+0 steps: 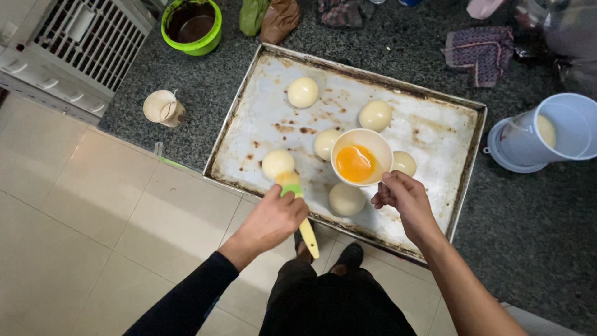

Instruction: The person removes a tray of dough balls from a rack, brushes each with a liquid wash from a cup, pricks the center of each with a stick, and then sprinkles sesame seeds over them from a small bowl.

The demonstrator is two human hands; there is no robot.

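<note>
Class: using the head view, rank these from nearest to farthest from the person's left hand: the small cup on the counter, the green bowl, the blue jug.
From the left hand:
1. Small cup, up-left on the counter.
2. Green bowl, top left.
3. Blue jug, far right.

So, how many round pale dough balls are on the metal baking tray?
6: far left, far right, centre, beside the brush, right of the bowl, near edge. The bowl may hide more.
</note>
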